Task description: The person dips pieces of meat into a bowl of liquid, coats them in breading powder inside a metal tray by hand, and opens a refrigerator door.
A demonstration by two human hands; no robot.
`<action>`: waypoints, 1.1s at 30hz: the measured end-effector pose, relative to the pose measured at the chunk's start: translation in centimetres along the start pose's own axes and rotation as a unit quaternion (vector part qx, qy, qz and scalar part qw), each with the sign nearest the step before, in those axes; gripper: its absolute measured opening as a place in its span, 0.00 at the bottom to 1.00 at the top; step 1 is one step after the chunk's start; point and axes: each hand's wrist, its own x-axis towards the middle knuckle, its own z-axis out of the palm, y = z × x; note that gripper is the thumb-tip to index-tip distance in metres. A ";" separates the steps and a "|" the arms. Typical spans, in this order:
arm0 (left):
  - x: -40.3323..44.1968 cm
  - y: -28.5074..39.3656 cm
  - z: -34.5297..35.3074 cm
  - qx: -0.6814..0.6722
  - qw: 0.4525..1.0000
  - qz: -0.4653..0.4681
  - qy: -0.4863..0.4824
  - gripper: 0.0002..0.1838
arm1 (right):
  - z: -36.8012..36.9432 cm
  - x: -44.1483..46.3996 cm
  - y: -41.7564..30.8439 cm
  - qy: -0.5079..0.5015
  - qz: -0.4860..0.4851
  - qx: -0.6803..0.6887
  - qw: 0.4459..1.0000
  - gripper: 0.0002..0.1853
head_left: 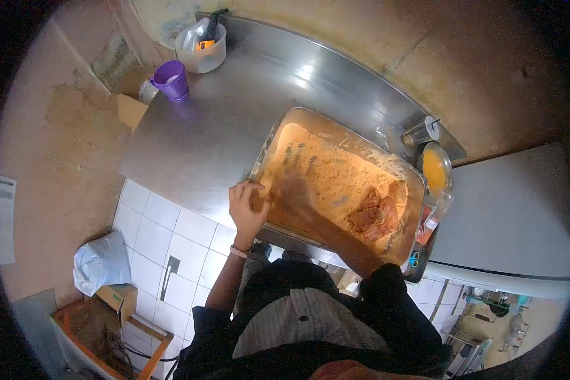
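Note:
A deep metal tray [339, 130] holds orange-tinted flour or breading [326, 161]. Pieces of reddish raw meat [377, 215] lie in its right part, partly coated. My left hand [247, 206] is at the near left corner of the tray, with fingers and thumb curled round the rim. Inside the tray, my right hand [292, 189] is down at the flour's left side, smeared by motion. Its fingers cannot be made out, nor whether anything is in them.
A purple jug [171, 80] and a white tub [202, 58] with a black-and-orange tool stand at the back left of the steel counter [196, 139]. Right of the tray are a bowl of yellow liquid [434, 171], a metal canister [422, 132], a package [427, 221] and scissors [414, 259].

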 end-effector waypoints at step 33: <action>0.1 0.4 0.2 0.016 1.000 0.004 0.011 0.10 | 7.8 -0.9 1.9 -0.164 -0.128 0.249 0.946 0.18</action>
